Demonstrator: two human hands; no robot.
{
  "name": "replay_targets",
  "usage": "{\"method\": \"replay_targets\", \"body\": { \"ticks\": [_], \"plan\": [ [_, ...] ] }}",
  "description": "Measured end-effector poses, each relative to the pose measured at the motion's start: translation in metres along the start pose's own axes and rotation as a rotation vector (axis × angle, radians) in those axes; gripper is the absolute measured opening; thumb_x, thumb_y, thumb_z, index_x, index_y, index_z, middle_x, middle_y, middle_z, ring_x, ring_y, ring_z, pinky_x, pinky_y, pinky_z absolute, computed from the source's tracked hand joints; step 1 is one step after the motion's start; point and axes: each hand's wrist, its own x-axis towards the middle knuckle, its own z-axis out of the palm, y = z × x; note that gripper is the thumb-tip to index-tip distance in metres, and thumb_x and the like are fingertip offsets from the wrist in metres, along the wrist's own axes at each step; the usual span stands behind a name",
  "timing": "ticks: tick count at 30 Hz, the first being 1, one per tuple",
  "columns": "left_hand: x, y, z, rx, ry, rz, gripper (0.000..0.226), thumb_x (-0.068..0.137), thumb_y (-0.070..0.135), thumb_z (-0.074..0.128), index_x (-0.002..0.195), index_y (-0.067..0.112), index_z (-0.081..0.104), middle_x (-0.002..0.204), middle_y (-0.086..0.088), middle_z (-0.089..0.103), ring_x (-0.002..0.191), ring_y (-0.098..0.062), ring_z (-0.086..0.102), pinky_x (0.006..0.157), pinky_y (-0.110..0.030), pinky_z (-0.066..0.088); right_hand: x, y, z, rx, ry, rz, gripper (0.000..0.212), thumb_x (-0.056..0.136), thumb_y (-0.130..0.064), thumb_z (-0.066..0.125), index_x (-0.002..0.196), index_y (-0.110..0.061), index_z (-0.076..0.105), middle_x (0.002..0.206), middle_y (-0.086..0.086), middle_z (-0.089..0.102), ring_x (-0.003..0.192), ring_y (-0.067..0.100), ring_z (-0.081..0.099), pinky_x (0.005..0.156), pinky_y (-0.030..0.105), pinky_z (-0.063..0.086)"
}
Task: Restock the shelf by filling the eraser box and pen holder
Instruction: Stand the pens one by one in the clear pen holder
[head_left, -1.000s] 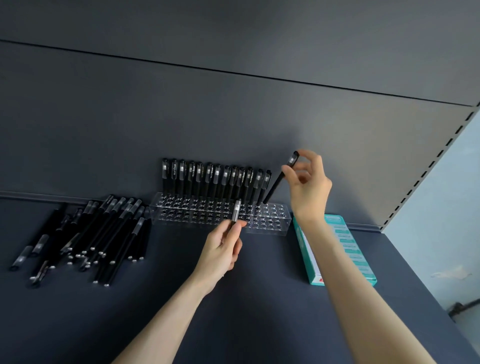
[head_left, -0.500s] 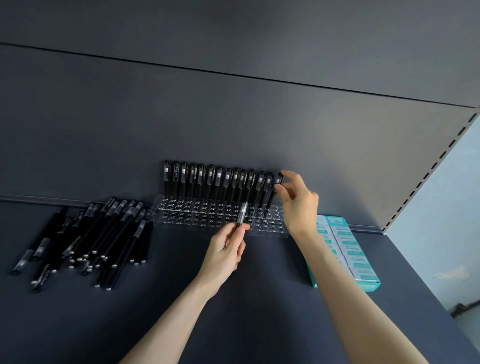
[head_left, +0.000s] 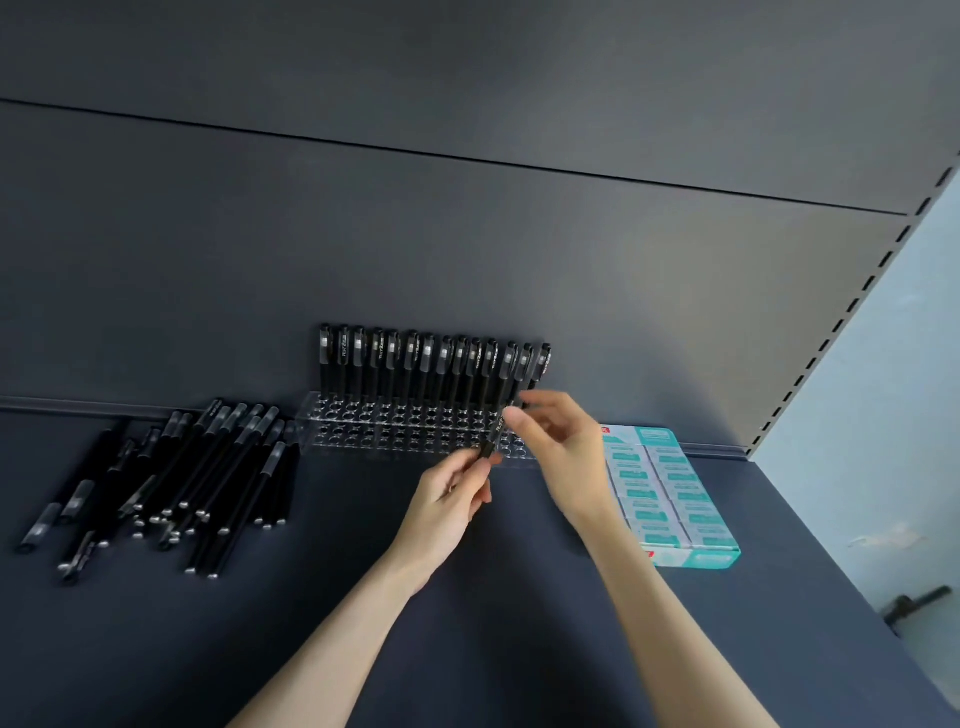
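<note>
Risking a fumble at the handover: pinching a black pen (head_left: 491, 441) low on its barrel with the curled fingers of the left hand (head_left: 452, 499), tilting it up and slightly to the right, and bringing the right hand (head_left: 563, 452) in against its upper end. Too blurred for telling which: closing the right fingertips (head_left: 513, 417) on the pen, or only brushing it. Releasing with the left too early probably meaning a drop onto the shelf (head_left: 467, 623), or a clatter into the clear pen holder (head_left: 395, 434) just behind.

Also risking a knock to the row of standing pens (head_left: 431, 364) filling the back holes, by working the right hand just in front of the rightmost ones and possibly tipping them against one another. Aiming next, most likely, for one small hole among many alike, and easily missing it or going in at a slant.

Looking slim, black and matte, with pale lettering near the upper end; probably light, and slippery in a two-finger pinch. Hanging in the air in front of the holder's right end, between the two hands.

Lying to the left on the shelf: a loose pile of pens (head_left: 182, 478), not yet placed. Sitting to the right: a teal eraser box (head_left: 670, 493), seemingly packed with wrapped erasers.
</note>
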Motion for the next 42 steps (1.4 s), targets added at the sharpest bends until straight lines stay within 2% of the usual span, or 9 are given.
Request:
{"method": "replay_targets", "body": {
  "ticks": [6,9,12,15,20,25,31,38,42],
  "plan": [
    [0.000,-0.007,0.000,0.098,-0.012,0.045,0.017,0.097,0.008,0.050,0.101,0.015,0.066,0.068,0.000,0.057,0.057,-0.010,0.047,0.054,-0.019,0.040,-0.010,0.001,-0.001,0.035,-0.078,0.023,0.021,0.085,-0.008,0.066,0.102,-0.021,0.061,0.085,0.003,0.072,0.078,0.010,0.068,0.074,0.019,0.051],
    [0.002,-0.010,0.000,0.179,0.044,0.106,0.017,0.093,0.009,0.057,0.102,0.019,0.067,0.083,0.002,0.068,0.074,-0.008,0.061,0.072,-0.022,0.049,-0.009,0.002,-0.001,0.006,-0.053,-0.023,0.026,0.089,-0.002,0.059,0.105,-0.022,0.061,0.091,0.000,0.073,0.083,0.015,0.069,0.081,0.030,0.054],
    [0.008,-0.015,-0.006,0.461,0.238,0.316,0.015,0.091,0.018,0.060,0.105,0.017,0.067,0.101,0.005,0.065,0.094,-0.006,0.061,0.086,-0.027,0.047,-0.002,-0.002,-0.008,-0.069,0.074,-0.081,0.028,0.089,-0.003,0.060,0.104,-0.026,0.060,0.082,-0.009,0.070,0.077,0.014,0.068,0.080,0.031,0.054],
    [0.021,-0.014,-0.013,0.780,0.364,0.517,0.036,0.087,0.036,0.049,0.110,0.014,0.066,0.108,0.001,0.061,0.103,-0.018,0.056,0.096,-0.033,0.039,0.013,-0.010,-0.019,-0.175,0.204,-0.172,0.025,0.089,-0.009,0.062,0.106,-0.026,0.058,0.077,-0.009,0.069,0.075,0.017,0.068,0.077,0.033,0.053],
    [0.047,-0.017,-0.022,1.210,0.362,0.570,0.046,0.086,0.044,0.042,0.111,0.016,0.068,0.107,-0.002,0.064,0.102,-0.026,0.061,0.101,-0.055,0.038,0.034,-0.025,-0.032,-0.191,0.341,-0.291,0.022,0.089,-0.007,0.060,0.109,-0.018,0.059,0.080,-0.005,0.067,0.077,0.016,0.066,0.079,0.026,0.051],
    [0.055,-0.029,-0.025,1.238,0.370,0.580,0.040,0.087,0.043,0.043,0.100,0.019,0.072,0.099,0.001,0.064,0.089,-0.024,0.062,0.092,-0.045,0.043,0.049,-0.023,-0.036,-0.230,0.339,-0.303,0.021,0.089,-0.008,0.059,0.108,-0.018,0.059,0.085,0.000,0.068,0.078,0.017,0.066,0.079,0.023,0.049],
    [0.060,-0.034,-0.023,1.214,0.468,0.671,0.029,0.088,0.037,0.046,0.093,0.022,0.070,0.092,0.004,0.061,0.082,-0.022,0.058,0.089,-0.033,0.029,0.055,-0.013,-0.032,-0.263,0.290,-0.289,0.023,0.090,-0.007,0.059,0.112,-0.014,0.059,0.084,-0.003,0.065,0.078,0.016,0.065,0.078,0.019,0.049],
    [0.063,-0.035,-0.023,1.232,0.491,0.699,0.011,0.083,0.027,0.064,0.090,0.021,0.069,0.088,0.004,0.060,0.079,-0.023,0.056,0.084,-0.034,0.029,0.055,0.000,-0.028,-0.379,0.224,-0.256,0.026,0.090,-0.006,0.059,0.115,-0.011,0.058,0.084,-0.002,0.066,0.081,0.023,0.066,0.085,0.040,0.051],
    [0.062,-0.035,-0.022,1.243,0.485,0.674,0.012,0.079,0.021,0.075,0.090,0.019,0.069,0.088,0.002,0.061,0.078,-0.025,0.057,0.085,-0.035,0.029,0.056,0.000,-0.028,-0.399,0.196,-0.236,0.026,0.090,-0.007,0.058,0.115,-0.013,0.058,0.086,0.001,0.068,0.080,0.025,0.065,0.083,0.041,0.050]
  ]
}}
